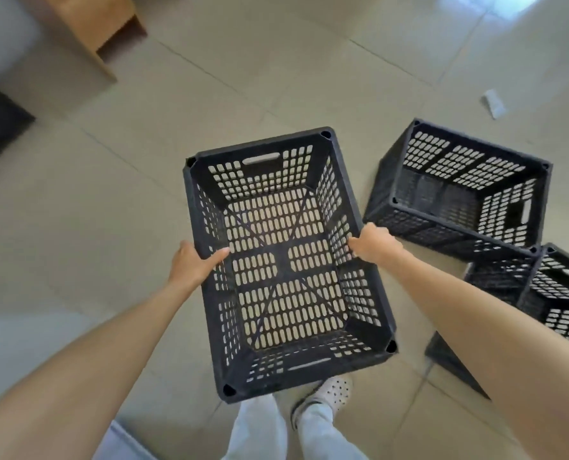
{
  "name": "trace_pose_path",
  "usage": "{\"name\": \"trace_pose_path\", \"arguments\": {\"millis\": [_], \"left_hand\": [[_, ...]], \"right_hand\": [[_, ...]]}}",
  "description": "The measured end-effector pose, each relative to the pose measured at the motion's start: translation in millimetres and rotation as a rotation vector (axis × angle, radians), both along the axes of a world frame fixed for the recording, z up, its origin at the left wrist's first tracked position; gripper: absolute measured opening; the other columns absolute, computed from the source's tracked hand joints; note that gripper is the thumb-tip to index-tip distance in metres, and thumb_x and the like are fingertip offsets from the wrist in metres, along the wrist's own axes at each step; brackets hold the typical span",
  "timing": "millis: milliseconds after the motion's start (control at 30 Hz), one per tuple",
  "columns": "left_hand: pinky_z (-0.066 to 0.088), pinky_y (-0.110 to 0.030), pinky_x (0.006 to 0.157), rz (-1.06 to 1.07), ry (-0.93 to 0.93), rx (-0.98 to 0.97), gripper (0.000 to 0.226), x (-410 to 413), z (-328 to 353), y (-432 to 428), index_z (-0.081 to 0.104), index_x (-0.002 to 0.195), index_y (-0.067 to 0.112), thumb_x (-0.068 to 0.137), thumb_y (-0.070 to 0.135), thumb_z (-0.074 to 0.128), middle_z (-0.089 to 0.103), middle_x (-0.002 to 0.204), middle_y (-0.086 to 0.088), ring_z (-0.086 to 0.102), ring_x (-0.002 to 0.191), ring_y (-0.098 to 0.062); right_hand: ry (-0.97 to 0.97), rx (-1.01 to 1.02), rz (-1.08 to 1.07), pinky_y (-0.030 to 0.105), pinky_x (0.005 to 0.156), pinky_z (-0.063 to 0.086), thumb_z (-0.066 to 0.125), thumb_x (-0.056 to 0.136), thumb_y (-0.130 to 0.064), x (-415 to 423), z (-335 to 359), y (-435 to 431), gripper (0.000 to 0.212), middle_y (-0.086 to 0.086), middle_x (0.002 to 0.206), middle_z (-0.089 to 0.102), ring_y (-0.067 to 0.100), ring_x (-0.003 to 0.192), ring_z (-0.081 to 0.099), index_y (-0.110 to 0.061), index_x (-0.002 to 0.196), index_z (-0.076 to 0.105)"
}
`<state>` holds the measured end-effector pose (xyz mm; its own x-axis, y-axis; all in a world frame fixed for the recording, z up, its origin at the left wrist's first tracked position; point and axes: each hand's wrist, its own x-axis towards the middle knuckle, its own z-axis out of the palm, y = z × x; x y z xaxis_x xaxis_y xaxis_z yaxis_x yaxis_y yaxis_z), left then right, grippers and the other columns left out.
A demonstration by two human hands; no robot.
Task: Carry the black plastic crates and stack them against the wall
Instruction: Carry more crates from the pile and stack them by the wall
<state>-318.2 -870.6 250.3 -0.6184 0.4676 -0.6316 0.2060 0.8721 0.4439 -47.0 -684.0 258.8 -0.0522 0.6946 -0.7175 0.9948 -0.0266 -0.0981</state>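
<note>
Both grips clamped tight: left hand [193,263] and right hand [374,244] on the black crate's [281,260] long side rims. A second crate [459,194] sits just right of the right hand.

I read the carried crate [281,257] and the floor crate [442,194] as black perforated plastic, matt and faintly grainy. The floor tiles [276,78] look smooth and glossy, catching reflections. The cabinet [87,24] reads as pale matt wood.
</note>
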Motion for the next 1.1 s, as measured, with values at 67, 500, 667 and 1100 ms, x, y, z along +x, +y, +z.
{"name": "trace_pose_path", "arguments": {"millis": [67,500,667,1100], "left_hand": [[0.053,-0.047,0.092,0.048,0.006,0.005,0.073,-39,9,-22,0.044,0.125,0.004,0.078,0.050,0.074,0.057,0.125,-0.013,0.059,0.112,-0.030],[0.053,-0.044,0.091,0.353,0.054,0.007,0.074,-316,87,-129,0.044,0.125,0.004,0.079,0.054,0.072,0.058,0.124,-0.013,0.060,0.111,-0.030],[0.051,-0.049,0.096,0.484,0.068,-0.001,0.082,-418,103,-149,0.043,0.130,0.003,0.076,0.057,0.073,0.057,0.129,-0.014,0.058,0.116,-0.032],[0.052,-0.050,0.095,0.721,0.041,0.036,0.070,-684,122,-188,0.043,0.126,0.003,0.081,0.047,0.073,0.058,0.129,-0.015,0.058,0.116,-0.034]], "right_hand": [[0.010,-0.011,0.054,0.034,0.074,0.049,0.051,0.098,-0.036,-50,5,-7,0.034,0.005,0.085,0.052,0.026,0.081,0.056,-0.007,0.116,0.054],[0.092,0.010,0.460,0.025,0.051,0.037,0.048,0.098,-0.023,-402,64,-26,0.018,0.004,0.078,0.049,0.017,0.065,0.049,-0.005,0.095,0.050],[0.147,0.048,0.622,0.033,0.066,0.047,0.046,0.098,-0.024,-547,73,-21,0.016,0.004,0.075,0.047,0.020,0.068,0.052,-0.007,0.097,0.047],[0.142,0.017,0.857,0.036,0.082,0.047,0.047,0.099,-0.026,-889,110,-36,0.034,0.011,0.097,0.053,0.029,0.088,0.053,0.000,0.120,0.054]]}}
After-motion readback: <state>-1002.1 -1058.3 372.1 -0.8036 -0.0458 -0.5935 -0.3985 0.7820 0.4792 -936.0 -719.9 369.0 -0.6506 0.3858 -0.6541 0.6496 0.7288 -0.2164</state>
